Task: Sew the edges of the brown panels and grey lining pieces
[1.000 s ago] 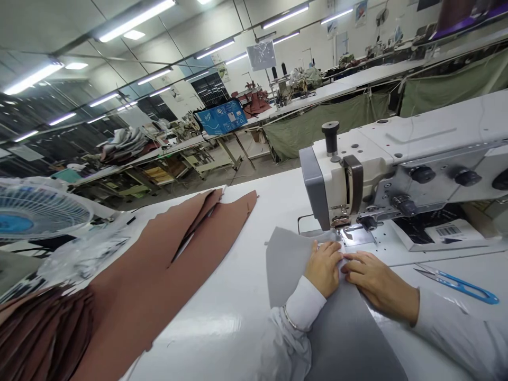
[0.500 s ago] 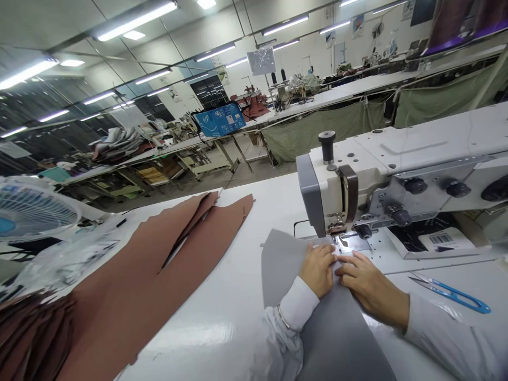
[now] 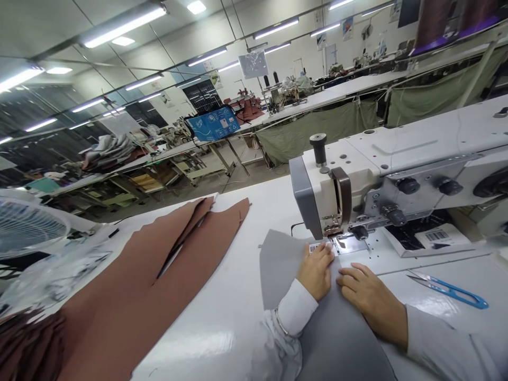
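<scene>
A grey fabric piece (image 3: 341, 333) lies on the white table and runs up to the needle area of the sewing machine (image 3: 333, 211). My left hand (image 3: 316, 270) is closed, its fingers bunched and pressing the fabric just left of the presser foot (image 3: 338, 242). Beneath those fingertips, a small white barcode label (image 3: 313, 247) partly shows. My right hand (image 3: 369, 296) rests at the fabric's right edge, fingers apart and slightly bent, fingertips touching the cloth. Both thumbs are largely out of sight.
Brown fabric panels (image 3: 178, 275) spread across the table's left side, beside a stack of brown pieces (image 3: 32, 344). Blue-handled thread snips (image 3: 448, 289) lie to the right. An open box (image 3: 428, 235) sits under the machine arm. A fan (image 3: 32, 225) stands at far left.
My right hand has drawn back slightly from the needle area, parting from the left. More of the barcode label shows by my left fingers. The whole view has shifted a little.
</scene>
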Tool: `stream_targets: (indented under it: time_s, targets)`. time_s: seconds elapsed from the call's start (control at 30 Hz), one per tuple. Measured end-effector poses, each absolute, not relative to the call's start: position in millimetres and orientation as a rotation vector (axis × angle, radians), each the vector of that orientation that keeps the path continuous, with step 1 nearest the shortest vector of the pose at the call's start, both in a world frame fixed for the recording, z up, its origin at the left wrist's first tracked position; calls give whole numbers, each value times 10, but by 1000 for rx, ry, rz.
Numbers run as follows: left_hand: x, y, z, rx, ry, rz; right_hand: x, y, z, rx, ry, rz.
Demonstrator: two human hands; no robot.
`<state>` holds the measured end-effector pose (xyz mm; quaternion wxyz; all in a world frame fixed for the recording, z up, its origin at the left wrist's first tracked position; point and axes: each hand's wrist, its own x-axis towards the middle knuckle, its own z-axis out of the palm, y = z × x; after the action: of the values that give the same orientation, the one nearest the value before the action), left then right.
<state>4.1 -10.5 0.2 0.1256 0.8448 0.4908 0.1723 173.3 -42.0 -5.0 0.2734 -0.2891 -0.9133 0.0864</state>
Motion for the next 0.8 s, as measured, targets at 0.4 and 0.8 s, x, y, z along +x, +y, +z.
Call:
stream_targets:
  time_s: [0.4, 0.8]
  targets:
    - [82, 224, -42, 2527, 1585, 338, 1753, -84, -71, -796, -2446, 274]
    - [154, 61, 84, 2541, 1762, 328, 2436, -478, -189, -1064, -2276, 11]
